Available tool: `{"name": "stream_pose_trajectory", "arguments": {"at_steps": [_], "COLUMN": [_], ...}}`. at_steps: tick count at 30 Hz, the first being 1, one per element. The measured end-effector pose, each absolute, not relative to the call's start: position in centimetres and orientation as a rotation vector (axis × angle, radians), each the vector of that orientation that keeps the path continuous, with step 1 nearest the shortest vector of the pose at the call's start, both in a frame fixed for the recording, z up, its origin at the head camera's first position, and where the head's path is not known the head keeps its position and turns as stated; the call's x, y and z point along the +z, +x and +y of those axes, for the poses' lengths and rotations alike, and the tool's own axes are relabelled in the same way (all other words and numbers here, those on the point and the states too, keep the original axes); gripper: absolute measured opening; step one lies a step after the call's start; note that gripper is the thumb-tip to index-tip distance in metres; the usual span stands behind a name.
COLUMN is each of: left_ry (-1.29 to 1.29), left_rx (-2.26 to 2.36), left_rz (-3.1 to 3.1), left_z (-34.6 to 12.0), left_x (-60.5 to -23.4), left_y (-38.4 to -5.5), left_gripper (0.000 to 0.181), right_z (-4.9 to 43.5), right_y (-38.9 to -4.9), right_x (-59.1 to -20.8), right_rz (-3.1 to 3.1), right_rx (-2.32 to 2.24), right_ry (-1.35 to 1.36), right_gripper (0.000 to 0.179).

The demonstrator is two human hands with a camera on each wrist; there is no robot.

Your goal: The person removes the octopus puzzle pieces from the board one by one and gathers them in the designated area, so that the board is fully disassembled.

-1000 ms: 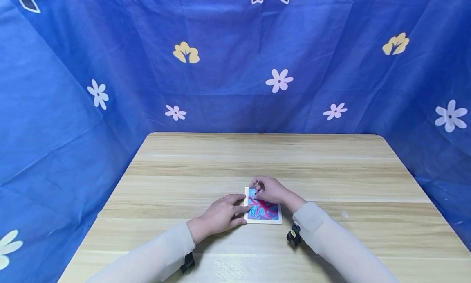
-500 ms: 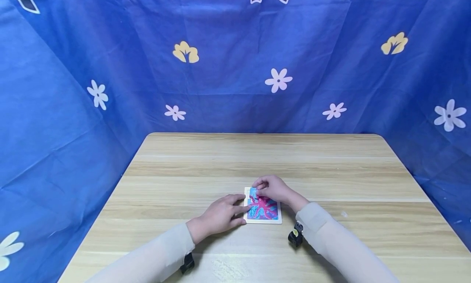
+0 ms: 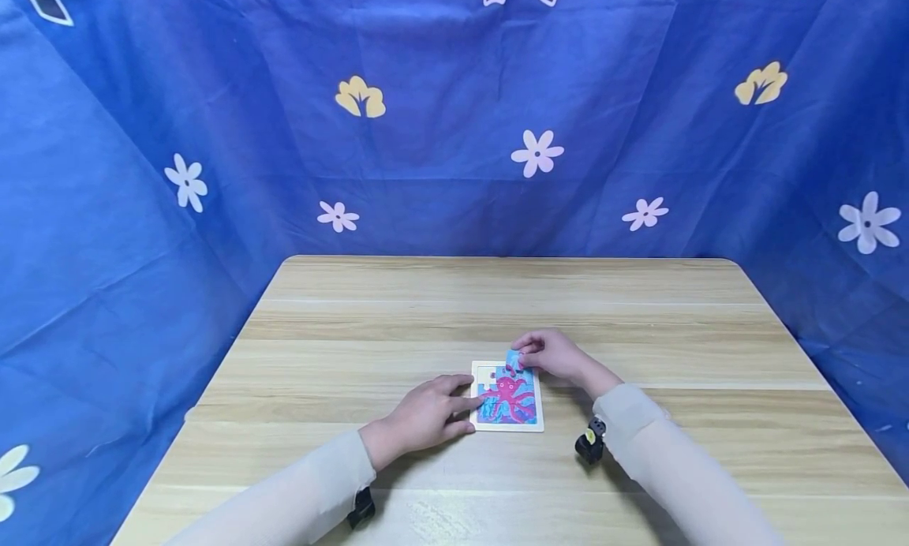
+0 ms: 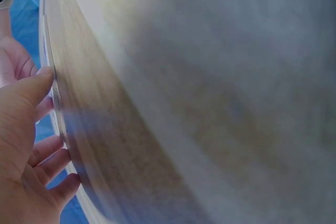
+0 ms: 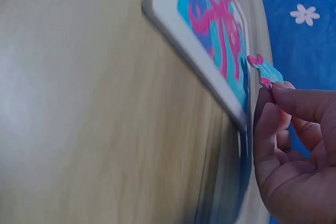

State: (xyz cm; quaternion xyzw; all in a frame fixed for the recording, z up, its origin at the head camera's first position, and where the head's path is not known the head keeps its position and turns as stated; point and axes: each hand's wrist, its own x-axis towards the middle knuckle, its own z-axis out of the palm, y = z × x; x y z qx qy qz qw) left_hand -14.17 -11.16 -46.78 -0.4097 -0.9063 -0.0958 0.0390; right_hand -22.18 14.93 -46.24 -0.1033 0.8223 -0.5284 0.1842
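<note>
A small jigsaw puzzle in a white frame (image 3: pixel 507 428) lies on the table, showing a pink octopus (image 3: pixel 508 390) on blue. At its upper left a pale gap (image 3: pixel 486 374) shows the bare base. My right hand (image 3: pixel 559 357) pinches a blue and pink puzzle piece (image 5: pixel 269 71) between thumb and fingertips, raised over the frame's upper right edge. My left hand (image 3: pixel 424 412) rests at the frame's left side with fingers spread, one reaching onto the picture. In the left wrist view, the fingers (image 4: pixel 52 166) lie along the frame's edge.
The wooden table (image 3: pixel 355 317) extends around the puzzle on all sides. A blue curtain (image 3: pixel 440 175) with flowers hangs behind and beside it. Both wrists carry a black camera, such as the one below the right sleeve (image 3: pixel 589 443).
My right hand has moved right with the puzzle piece, from the frame's upper left to its upper right, and the gap at upper left has come into view. The left hand stays put.
</note>
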Motion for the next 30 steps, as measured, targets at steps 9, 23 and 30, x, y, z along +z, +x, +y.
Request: {"name": "stream_pose_trajectory", "arguments": {"at_steps": [9, 23, 30], "left_ry": [-1.253, -1.247, -1.243], "left_rx": [-0.287, -0.288, -0.281], "left_rz": [-2.79, -2.781, -2.783], "left_z": [-11.1, -11.2, -11.1], "left_x": [-46.8, -47.0, -47.1], "left_y": [-14.1, -14.0, -14.0], "left_gripper": [0.047, 0.048, 0.048], "right_z": [17.6, 20.1, 20.7], "right_y": [-23.0, -24.0, -24.1], "right_x": [-46.1, -46.6, -46.5], "right_rz": [2.356, 2.384, 2.425], "right_rx": [-1.465, -1.478, -1.459], "right_ry": [-0.239, -0.244, -0.232], "right_gripper": [0.023, 0.022, 0.021]}}
